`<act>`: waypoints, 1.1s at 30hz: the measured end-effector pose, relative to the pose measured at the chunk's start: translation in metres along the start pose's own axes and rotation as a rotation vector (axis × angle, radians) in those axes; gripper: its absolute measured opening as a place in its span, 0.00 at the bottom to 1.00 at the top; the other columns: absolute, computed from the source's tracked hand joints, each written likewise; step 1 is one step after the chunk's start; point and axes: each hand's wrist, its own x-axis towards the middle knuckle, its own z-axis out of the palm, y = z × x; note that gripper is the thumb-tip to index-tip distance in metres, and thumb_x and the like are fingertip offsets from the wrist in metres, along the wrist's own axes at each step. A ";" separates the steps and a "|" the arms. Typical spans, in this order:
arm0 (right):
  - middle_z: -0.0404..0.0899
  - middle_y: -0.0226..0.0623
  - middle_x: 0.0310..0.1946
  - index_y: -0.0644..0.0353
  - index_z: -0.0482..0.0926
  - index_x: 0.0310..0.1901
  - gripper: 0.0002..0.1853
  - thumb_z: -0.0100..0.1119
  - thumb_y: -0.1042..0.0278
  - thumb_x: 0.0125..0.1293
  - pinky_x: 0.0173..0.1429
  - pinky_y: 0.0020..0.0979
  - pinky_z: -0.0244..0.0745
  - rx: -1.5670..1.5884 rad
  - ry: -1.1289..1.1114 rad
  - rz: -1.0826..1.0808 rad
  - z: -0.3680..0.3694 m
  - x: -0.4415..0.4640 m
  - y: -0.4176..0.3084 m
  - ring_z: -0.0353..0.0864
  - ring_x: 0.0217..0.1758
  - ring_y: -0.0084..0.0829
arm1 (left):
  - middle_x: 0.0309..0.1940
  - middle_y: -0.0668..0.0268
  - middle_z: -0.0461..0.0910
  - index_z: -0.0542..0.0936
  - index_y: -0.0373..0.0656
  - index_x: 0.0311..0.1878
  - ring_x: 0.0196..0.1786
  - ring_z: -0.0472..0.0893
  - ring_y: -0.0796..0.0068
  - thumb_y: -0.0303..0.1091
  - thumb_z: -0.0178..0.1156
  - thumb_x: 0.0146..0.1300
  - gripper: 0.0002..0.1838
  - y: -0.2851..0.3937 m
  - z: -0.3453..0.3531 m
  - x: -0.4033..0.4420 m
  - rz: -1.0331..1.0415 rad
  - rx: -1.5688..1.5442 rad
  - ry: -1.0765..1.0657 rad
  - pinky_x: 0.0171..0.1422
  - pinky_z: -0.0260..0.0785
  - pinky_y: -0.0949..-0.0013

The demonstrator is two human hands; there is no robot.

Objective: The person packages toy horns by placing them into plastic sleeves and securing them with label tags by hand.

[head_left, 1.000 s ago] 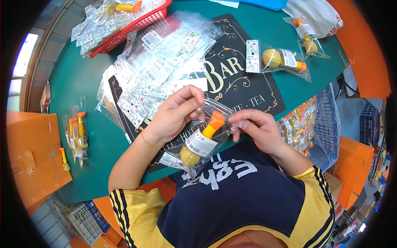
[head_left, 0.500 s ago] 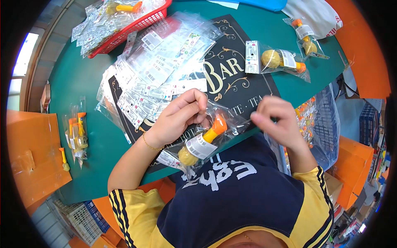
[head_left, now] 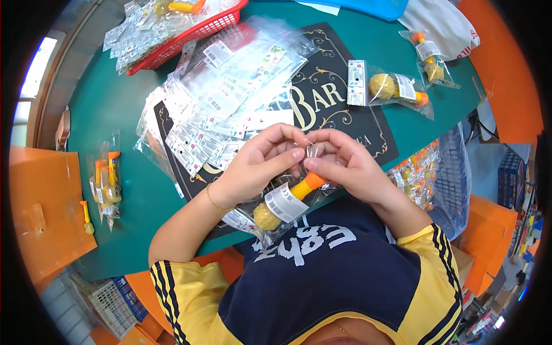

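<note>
Tabletop bears piled bags; left hand and right hand pinch a filled wrapper.

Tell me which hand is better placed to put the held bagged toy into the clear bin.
Probably the right hand: it is nearer the clear bin and pinches the bagged toy's plastic. The left hand pinches it too, but sits farther from the bin.

That toy is dull yellow at its ball, brighter yellow along the stem and orange at the tip, with a white label printed in dark marks. The bench is deep green, the mat black with gold scrollwork and cream lettering. The basket glows red; the shirt is navy, its yellow sleeves striped black.
</note>
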 end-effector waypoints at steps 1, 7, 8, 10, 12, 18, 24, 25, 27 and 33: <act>0.78 0.31 0.44 0.64 0.70 0.56 0.17 0.57 0.73 0.68 0.41 0.16 0.73 -0.006 -0.013 0.004 0.000 -0.002 -0.003 0.79 0.42 0.16 | 0.43 0.68 0.73 0.70 0.39 0.53 0.43 0.74 0.83 0.26 0.52 0.69 0.11 0.001 0.003 0.000 -0.005 -0.011 0.033 0.47 0.70 0.77; 0.79 0.30 0.38 0.63 0.73 0.54 0.15 0.57 0.71 0.66 0.23 0.12 0.66 -0.318 0.181 -0.029 -0.006 0.004 -0.007 0.76 0.30 0.12 | 0.52 0.67 0.71 0.68 0.39 0.61 0.43 0.73 0.86 0.22 0.52 0.67 0.19 0.010 0.000 -0.001 0.203 0.256 0.073 0.48 0.69 0.79; 0.80 0.29 0.38 0.63 0.73 0.54 0.16 0.57 0.71 0.66 0.22 0.12 0.66 -0.385 0.210 -0.061 -0.017 0.008 -0.012 0.76 0.30 0.12 | 0.54 0.66 0.70 0.68 0.38 0.62 0.44 0.73 0.86 0.23 0.54 0.67 0.20 0.016 -0.002 -0.003 0.254 0.349 0.081 0.50 0.69 0.78; 0.80 0.29 0.38 0.62 0.75 0.54 0.15 0.57 0.71 0.67 0.23 0.12 0.65 -0.420 0.364 -0.189 -0.038 0.018 -0.019 0.75 0.30 0.11 | 0.55 0.66 0.70 0.70 0.38 0.60 0.46 0.74 0.84 0.23 0.57 0.65 0.19 0.035 -0.002 -0.012 0.287 0.415 0.171 0.52 0.70 0.76; 0.80 0.29 0.40 0.63 0.76 0.52 0.13 0.57 0.71 0.67 0.26 0.15 0.68 -0.529 0.522 -0.286 -0.063 0.024 -0.031 0.74 0.30 0.12 | 0.55 0.66 0.70 0.71 0.38 0.58 0.47 0.75 0.81 0.23 0.58 0.65 0.19 0.054 -0.006 -0.024 0.456 0.700 0.265 0.53 0.70 0.74; 0.76 0.37 0.54 0.61 0.78 0.51 0.13 0.59 0.70 0.66 0.55 0.29 0.69 -1.691 0.841 -0.894 -0.053 0.004 -0.052 0.74 0.56 0.33 | 0.52 0.60 0.75 0.79 0.44 0.47 0.53 0.75 0.60 0.29 0.65 0.56 0.14 0.099 -0.045 -0.089 0.595 1.619 0.835 0.57 0.67 0.61; 0.73 0.31 0.61 0.50 0.80 0.52 0.26 0.72 0.54 0.49 0.69 0.61 0.43 -1.794 0.202 -0.735 0.006 0.007 -0.033 0.59 0.72 0.45 | 0.51 0.60 0.78 0.80 0.45 0.47 0.55 0.73 0.57 0.37 0.65 0.57 0.15 0.102 -0.134 -0.180 0.287 2.003 1.466 0.60 0.64 0.59; 0.74 0.26 0.59 0.47 0.80 0.50 0.22 0.70 0.55 0.51 0.68 0.68 0.39 -1.776 0.158 -0.669 0.010 0.011 -0.028 0.58 0.72 0.43 | 0.50 0.62 0.78 0.80 0.46 0.47 0.55 0.72 0.58 0.39 0.65 0.57 0.15 0.100 -0.146 -0.193 0.142 2.038 1.585 0.59 0.65 0.59; 0.74 0.26 0.58 0.47 0.80 0.48 0.21 0.70 0.56 0.52 0.67 0.70 0.38 -1.795 0.201 -0.632 0.001 0.018 -0.025 0.59 0.72 0.42 | 0.47 0.61 0.79 0.80 0.44 0.45 0.53 0.74 0.57 0.40 0.64 0.58 0.14 0.093 -0.151 -0.208 -0.046 2.045 1.559 0.57 0.67 0.59; 0.78 0.27 0.51 0.50 0.80 0.45 0.13 0.61 0.56 0.61 0.67 0.69 0.38 -1.910 0.676 -0.525 -0.062 0.025 -0.040 0.62 0.70 0.39 | 0.35 0.62 0.81 0.79 0.42 0.38 0.38 0.78 0.60 0.36 0.61 0.61 0.08 0.079 -0.140 -0.211 -0.108 1.949 1.485 0.43 0.68 0.59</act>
